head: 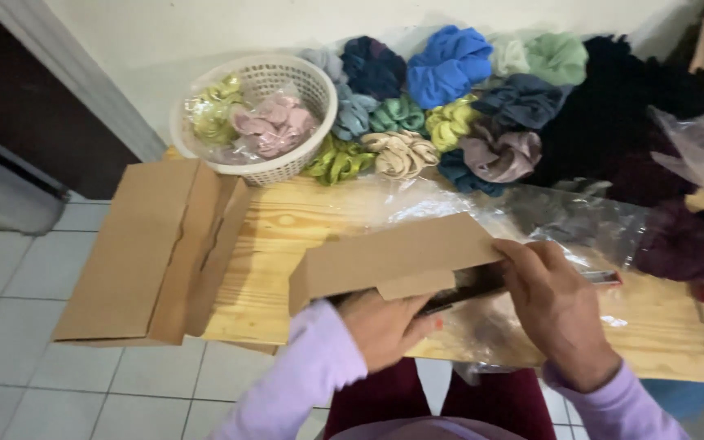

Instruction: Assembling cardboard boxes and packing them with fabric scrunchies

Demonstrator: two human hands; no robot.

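L hand cups the underside of a small brown cardboard box, fingers curled up against it, thumb side hidden under the flap. R hand grips the box's right end, fingers bent over the edge, closed on it. Box sits tilted betw. both hands, just above the wooden table. Clear plastic bags lie under and beyond the R hand. Left of the L hand, a flat folded carton hangs over the table edge. Farther out: white basket w/ bagged scrunchies, then a pile of loose scrunchies along the wall.
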